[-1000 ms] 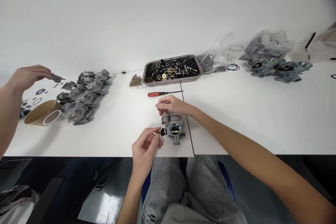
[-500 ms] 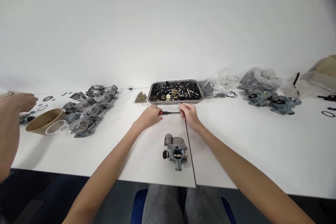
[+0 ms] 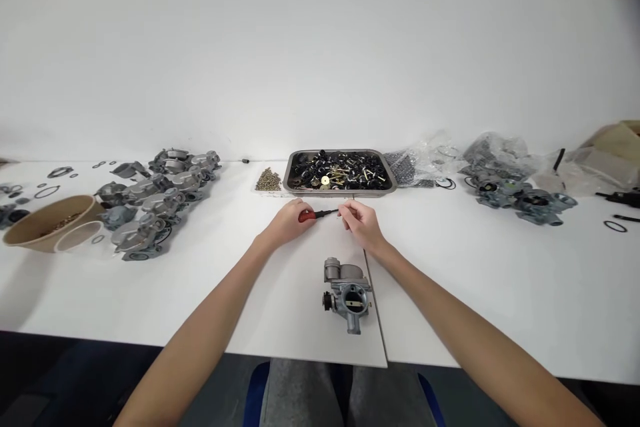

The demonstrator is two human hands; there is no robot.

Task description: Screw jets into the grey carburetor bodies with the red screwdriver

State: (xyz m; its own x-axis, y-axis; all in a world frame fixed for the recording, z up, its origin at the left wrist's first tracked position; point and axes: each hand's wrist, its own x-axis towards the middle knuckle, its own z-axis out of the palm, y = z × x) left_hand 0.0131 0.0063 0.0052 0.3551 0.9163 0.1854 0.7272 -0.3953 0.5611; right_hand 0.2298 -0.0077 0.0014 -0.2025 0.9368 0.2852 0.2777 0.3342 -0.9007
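My left hand point(image 3: 289, 223) is closed around the red handle of a screwdriver point(image 3: 320, 214), whose dark shaft points to the right. At the tip of that shaft, my right hand point(image 3: 361, 221) pinches with thumb and fingers; whatever it grips there is too small to make out. Nearer the table's front edge stands a grey metal carburetor point(image 3: 349, 295), with a black knob on its left side and its round bore facing me. Just beyond both hands lies a metal tray point(image 3: 340, 193) heaped with black and brass-coloured parts.
Small brass pieces point(image 3: 269, 180) are piled left of the tray. Several carburetors point(image 3: 160, 203) and a brown tub point(image 3: 53, 223) stand at left. More carburetors point(image 3: 543, 203), plastic bags point(image 3: 435, 157) and black rings point(image 3: 615, 226) lie at right. A seam point(image 3: 379, 313) crosses the table.
The view has shifted slightly to the right, and another person's arm at the far left is out of sight. The screwdriver is now tilted a little, its tip higher.
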